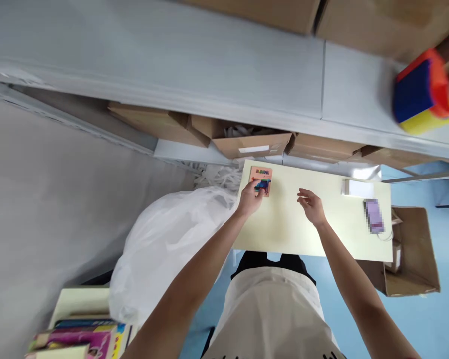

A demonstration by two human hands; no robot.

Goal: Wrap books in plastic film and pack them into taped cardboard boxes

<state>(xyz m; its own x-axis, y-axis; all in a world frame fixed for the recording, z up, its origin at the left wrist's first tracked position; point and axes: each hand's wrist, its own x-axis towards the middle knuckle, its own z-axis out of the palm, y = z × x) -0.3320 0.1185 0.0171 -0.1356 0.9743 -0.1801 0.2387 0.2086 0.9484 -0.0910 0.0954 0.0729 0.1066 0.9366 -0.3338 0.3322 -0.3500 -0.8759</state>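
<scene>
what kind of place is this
Probably a stockroom or packing area. Open cardboard boxes sit under a long grey shelf, a big white plastic bag lies beside the small cream table, and the left hand touches a colourful card.

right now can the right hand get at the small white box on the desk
Probably yes. The right hand hovers open over the desk, and only bare desktop lies between it and the small white box; the left hand is on the puzzle card.

no legible text: coloured lettering on the small orange wooden puzzle board [261, 180] is too blurred to read.
</scene>
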